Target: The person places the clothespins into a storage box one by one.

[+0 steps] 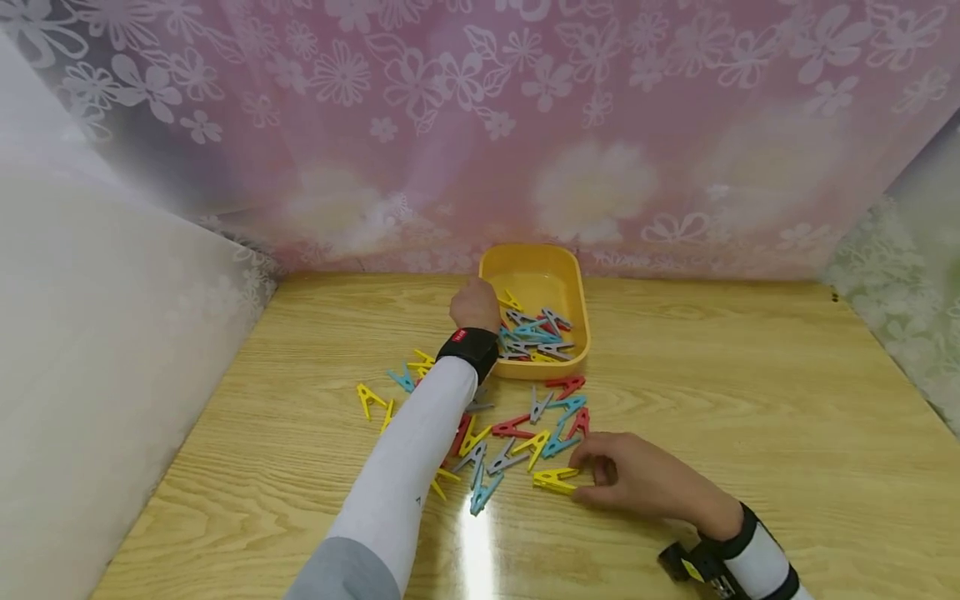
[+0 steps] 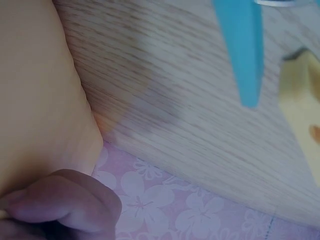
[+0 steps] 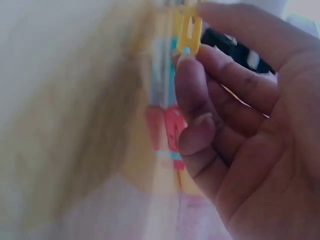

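Note:
Over the left rim of a yellow plastic bin (image 1: 583, 333), my left hand (image 1: 476, 305) has its fingers curled and pinches a yellow clothespin (image 1: 512, 301), which pokes out past the hand. The left wrist view has the curled fingers (image 2: 75, 202) beside the bin's wall (image 2: 40, 90); most of the pinched clothespin is outside that view. Lower right on the table, my right hand (image 1: 648, 479) pinches another yellow clothespin (image 1: 553, 480) between thumb and fingertips. That clothespin (image 3: 189, 32) also appears in the right wrist view. Grey, blue, red and yellow clothespins (image 1: 534, 333) lie in the bin.
Several loose clothespins (image 1: 512, 427) in mixed colours are scattered over the wooden table (image 1: 712, 367) in front of the bin. My left forearm (image 1: 408, 467) crosses above some and hides them. A pink flowered cloth (image 1: 450, 150) hangs behind the bin.

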A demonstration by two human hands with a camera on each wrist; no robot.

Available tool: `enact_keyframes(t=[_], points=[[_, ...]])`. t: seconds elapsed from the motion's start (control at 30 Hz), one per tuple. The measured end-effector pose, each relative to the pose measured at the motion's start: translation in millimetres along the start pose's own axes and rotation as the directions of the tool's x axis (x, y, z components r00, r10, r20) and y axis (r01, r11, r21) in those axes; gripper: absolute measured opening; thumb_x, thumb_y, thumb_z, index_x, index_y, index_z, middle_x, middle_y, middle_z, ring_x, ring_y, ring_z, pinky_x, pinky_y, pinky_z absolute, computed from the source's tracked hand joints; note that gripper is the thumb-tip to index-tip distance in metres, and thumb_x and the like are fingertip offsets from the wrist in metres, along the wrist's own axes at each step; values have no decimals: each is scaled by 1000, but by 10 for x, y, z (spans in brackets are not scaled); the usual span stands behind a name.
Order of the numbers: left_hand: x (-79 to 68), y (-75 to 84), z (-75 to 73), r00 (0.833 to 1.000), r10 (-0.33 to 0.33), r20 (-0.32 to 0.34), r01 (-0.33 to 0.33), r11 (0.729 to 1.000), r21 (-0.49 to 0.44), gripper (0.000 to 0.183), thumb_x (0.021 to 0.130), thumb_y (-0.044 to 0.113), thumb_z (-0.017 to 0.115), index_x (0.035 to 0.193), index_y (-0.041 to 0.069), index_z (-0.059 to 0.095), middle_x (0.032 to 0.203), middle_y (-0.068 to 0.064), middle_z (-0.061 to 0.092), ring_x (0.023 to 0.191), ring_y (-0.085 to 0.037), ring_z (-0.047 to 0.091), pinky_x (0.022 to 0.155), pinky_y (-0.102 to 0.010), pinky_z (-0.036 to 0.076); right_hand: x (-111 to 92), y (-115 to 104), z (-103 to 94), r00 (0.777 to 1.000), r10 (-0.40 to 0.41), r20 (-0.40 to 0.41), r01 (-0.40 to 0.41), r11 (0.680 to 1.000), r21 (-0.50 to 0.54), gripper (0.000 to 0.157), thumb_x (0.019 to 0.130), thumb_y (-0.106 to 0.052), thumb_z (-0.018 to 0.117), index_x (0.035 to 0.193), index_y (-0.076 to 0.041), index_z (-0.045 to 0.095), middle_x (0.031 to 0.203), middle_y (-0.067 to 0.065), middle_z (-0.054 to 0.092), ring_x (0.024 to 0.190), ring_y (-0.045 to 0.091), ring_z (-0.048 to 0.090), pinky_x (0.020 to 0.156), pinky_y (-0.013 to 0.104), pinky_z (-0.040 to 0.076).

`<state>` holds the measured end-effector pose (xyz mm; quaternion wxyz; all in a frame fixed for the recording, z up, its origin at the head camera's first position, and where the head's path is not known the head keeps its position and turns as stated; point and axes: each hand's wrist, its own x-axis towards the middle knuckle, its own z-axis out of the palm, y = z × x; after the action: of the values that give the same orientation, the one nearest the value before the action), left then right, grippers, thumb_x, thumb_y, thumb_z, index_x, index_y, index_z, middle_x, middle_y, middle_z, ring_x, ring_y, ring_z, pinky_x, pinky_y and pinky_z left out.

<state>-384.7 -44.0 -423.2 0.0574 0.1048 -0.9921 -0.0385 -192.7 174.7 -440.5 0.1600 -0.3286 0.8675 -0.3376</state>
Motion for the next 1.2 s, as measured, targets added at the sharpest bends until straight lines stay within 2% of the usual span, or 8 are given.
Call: enact_keyframes(t=[0.13,0.23,0.43,0.53,0.7,0.9,1.1,1.2], points=[[-4,10,-15,1000,-15,12,15,1000,-21,25,103,23,44,113,6,60,84,-4,67,72,-15,66,58,-28,53,-21,57,-148,997,3,-74,0,999,42,26,86,-37,70,102,-17,64,76,-10,56,64,5,52,56,24,45],[-4,10,-39,1000,-18,6,18,999,-35,25,102,23,44,113,6,60,84,-4,68,73,-16,66,58,-28,53,21,100,-287,983,-5,-183,9,1000,21,24,87,-33,71,103,-16,64,79,-9,57,64,6,52,55,24,43],[-2,-19,-54,1000,-17,-8,17,999,-37,24,102,21,45,111,6,61,85,-3,68,73,-15,66,57,-28,53,234,171,-512,901,-35,-432,6,998,-67,22,86,-23,73,106,-18,65,76,-8,56,64,10,47,57,26,37],[0,-14,-14,1000,-22,-6,21,999,-39,23,102,22,45,108,7,62,84,-3,68,73,-15,66,56,-28,53,339,195,-576,860,-43,-509,-1,996,-85,23,86,-22,73,107,-17,65,75,-6,56,64,11,45,58,26,35],[-3,8,32,999,-33,-20,32,998,-46,22,103,22,45,106,8,62,82,-3,68,72,-15,66,55,-28,52,486,186,-650,824,-25,-567,-34,995,-93,24,88,-25,71,108,-14,65,74,-3,56,62,14,44,56,26,34],[-18,30,7,999,-47,-5,47,998,-31,22,102,23,45,106,10,62,83,-1,68,72,-14,66,55,-27,52,616,164,-723,809,0,-588,-59,995,-82,27,89,-28,69,110,-11,65,77,-1,58,61,17,44,55,27,34],[-31,33,6,998,-58,-38,57,998,-11,21,102,23,47,105,10,62,81,-1,68,71,-13,65,54,-26,52,783,161,-766,784,34,-620,-71,997,-35,32,89,-31,69,112,-9,65,82,4,59,65,18,47,53,24,36],[-27,16,14,998,-52,-37,52,999,8,20,101,24,47,104,10,62,80,-1,68,70,-12,65,54,-26,52,906,175,-788,771,49,-635,-67,998,-5,37,89,-34,68,116,-9,64,93,7,62,70,18,52,55,22,39]])
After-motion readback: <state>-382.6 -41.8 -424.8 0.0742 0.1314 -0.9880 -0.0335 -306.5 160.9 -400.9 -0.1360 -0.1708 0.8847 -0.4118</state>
